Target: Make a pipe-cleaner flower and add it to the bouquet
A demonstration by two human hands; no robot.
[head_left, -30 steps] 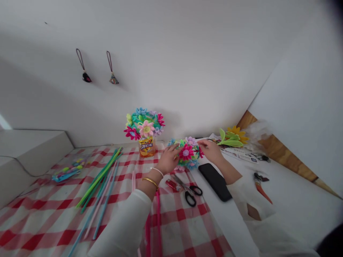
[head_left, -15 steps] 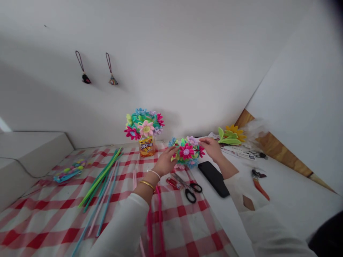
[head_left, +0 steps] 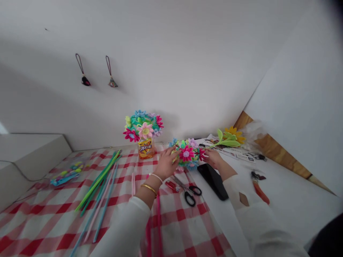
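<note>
Near the middle of the frame, over the edge of our red-checked tablecloth (head_left: 177,228), we are cupping a fuzzy pipe-cleaner flower bunch (head_left: 186,154) between our left hand (head_left: 166,163) and right hand (head_left: 213,159), fingers curled partly open around it. We are finding it likely light, soft and springy, safest held from underneath.

The only words I can read are white Chinese characters, 冰红茶, on the orange label (head_left: 146,149) of the drink bottle (head_left: 146,155) under the pipe-cleaner bouquet (head_left: 143,126), at the far side of my desk (head_left: 292,210). The print on the papers (head_left: 235,154) far right is too small to read.
</note>
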